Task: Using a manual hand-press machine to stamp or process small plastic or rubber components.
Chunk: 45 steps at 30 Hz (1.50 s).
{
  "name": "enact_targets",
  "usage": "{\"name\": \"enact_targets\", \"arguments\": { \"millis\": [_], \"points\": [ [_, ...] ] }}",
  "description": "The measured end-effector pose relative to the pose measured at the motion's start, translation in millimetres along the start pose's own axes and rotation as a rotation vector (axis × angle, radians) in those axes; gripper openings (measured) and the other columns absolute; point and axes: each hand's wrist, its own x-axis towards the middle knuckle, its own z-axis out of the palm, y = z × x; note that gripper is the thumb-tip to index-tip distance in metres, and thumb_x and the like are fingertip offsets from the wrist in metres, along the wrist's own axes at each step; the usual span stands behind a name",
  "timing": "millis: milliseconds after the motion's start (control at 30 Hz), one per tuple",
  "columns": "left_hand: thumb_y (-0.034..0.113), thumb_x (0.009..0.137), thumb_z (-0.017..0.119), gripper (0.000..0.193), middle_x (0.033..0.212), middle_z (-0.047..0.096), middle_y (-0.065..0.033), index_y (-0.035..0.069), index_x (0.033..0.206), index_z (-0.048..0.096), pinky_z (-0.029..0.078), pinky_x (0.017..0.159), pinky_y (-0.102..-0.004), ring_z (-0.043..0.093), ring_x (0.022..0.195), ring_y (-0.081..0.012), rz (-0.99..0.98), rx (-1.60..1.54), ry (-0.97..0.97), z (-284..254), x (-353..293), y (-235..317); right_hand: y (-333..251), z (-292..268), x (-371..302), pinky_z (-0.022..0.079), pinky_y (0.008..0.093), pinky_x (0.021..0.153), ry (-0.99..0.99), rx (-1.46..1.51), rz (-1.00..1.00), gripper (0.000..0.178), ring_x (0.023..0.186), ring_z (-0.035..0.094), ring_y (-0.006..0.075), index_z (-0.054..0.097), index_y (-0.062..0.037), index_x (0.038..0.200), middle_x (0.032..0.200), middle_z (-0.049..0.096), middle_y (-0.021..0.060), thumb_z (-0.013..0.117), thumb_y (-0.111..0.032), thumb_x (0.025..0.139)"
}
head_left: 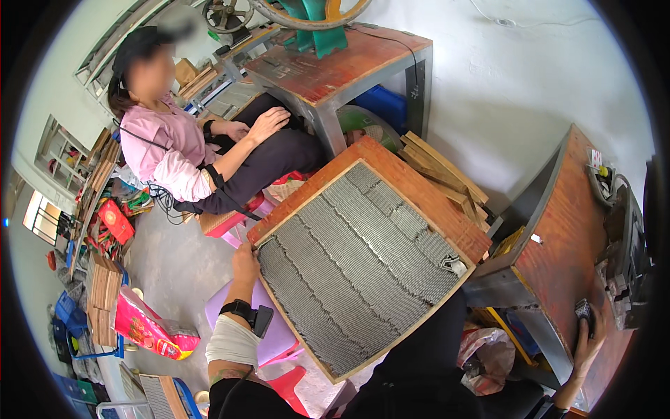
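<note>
A shallow wooden-framed tray (294,323) lies tilted in front of me, partly on a reddish-brown board (279,213). Packed rows of small grey metallic-looking pieces (349,258) fill it, with uneven gaps between the rows. At the tray's upper right side, a small whitish bit (458,267) sits near a ragged spot. My left hand (246,265) is closed on the tray's left corner. Far to the right, my right hand (593,335) is closed around a small dark block-like piece (583,309) at the reddish side table; its exact kind is unclear.
A seated person (167,140) in a pink top is at the left, hands on their lap. Beyond the tray stands a metal-legged table (335,70) with a green machine base. Wood strips (443,174) lean behind the board. A purple stool (230,307) stands below the tray.
</note>
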Motion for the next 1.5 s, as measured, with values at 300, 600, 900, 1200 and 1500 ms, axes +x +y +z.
{"name": "enact_targets", "arguments": {
  "millis": [300,600,900,1200,1500],
  "points": [
    [0.003,0.075,0.066,0.016,0.085,0.065,-0.0230,-0.001,0.089,0.062,0.049,0.075,-0.0439,0.063,0.084,-0.0386,-0.092,0.029,-0.180,-10.0,18.8,6.5,-5.2,-0.1,0.7,0.041,0.0356,0.091,0.010,-0.014,-0.001,0.030,0.099,0.055,0.0304,0.057,0.0052,0.108,0.104,0.057,0.0173,0.052,0.001,0.079],
    [0.005,0.072,0.068,0.017,0.087,0.065,-0.0233,-0.002,0.087,0.064,0.049,0.077,-0.0433,0.063,0.087,-0.0386,-0.150,-0.005,-0.266,-11.5,29.8,1.5,-6.3,-1.0,2.4,0.041,0.0353,0.090,-0.021,0.053,0.029,0.029,0.098,0.055,0.0303,0.058,0.0044,0.107,0.103,0.057,0.0170,0.053,0.000,0.079],
    [0.003,0.071,0.061,0.015,0.086,0.064,-0.0244,-0.002,0.086,0.063,0.048,0.077,-0.0450,0.062,0.087,-0.0399,0.027,0.224,-0.358,-10.0,39.2,7.5,-7.1,-1.2,0.8,0.041,0.0361,0.090,0.018,-0.018,0.000,0.029,0.098,0.056,0.0308,0.058,0.0034,0.107,0.103,0.057,0.0167,0.055,-0.002,0.079],
    [0.000,0.072,0.059,0.024,0.096,0.063,-0.0244,0.000,0.095,0.062,0.049,0.081,-0.0443,0.060,0.094,-0.0387,0.035,0.304,-0.511,-13.4,51.0,-0.5,-29.7,-3.6,9.9,0.042,0.0358,0.084,0.001,0.102,0.028,0.032,0.092,0.054,0.0320,0.059,0.0023,0.106,0.098,0.054,0.0164,0.060,-0.005,0.075],
    [0.003,0.074,0.061,0.022,0.098,0.059,-0.0241,-0.002,0.095,0.058,0.047,0.079,-0.0471,0.059,0.092,-0.0408,0.085,0.258,-0.276,5.8,32.2,2.1,-22.8,-1.3,4.9,0.043,0.0350,0.083,0.034,0.057,0.015,0.032,0.092,0.054,0.0317,0.058,0.0031,0.105,0.097,0.053,0.0165,0.060,-0.004,0.074]
  ]
}}
